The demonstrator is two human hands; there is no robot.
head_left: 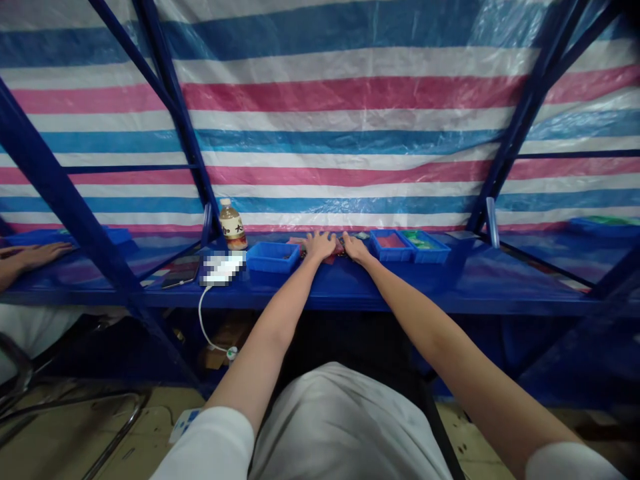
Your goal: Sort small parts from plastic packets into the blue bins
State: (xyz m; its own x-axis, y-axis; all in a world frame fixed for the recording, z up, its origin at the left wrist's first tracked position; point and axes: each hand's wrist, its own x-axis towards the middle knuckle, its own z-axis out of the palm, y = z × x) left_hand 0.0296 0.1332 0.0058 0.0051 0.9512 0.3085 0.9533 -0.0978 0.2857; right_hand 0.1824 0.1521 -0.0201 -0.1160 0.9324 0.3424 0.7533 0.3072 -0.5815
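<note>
My left hand [321,246] lies with its fingers spread over a small pile of reddish pieces [330,261] on the blue table. Close beside it, my right hand [356,249] rests at the pile's right side, its visible fingers stretched forward and apart. Dark bits show between the two hands, too small to name. A blue bin [273,269] stands just left of my left hand, with a few dark bits inside. To the right of my right hand are a blue bin of pinkish-red pieces [390,241] and another holding green pieces [419,241].
A labelled drink bottle [233,225] stands at the back left. Near it lie a dark phone [181,273] and a blurred white item with a white cable [201,313]. Blue frame posts [177,113] rise on both sides. Another person's hand [43,253] rests at far left.
</note>
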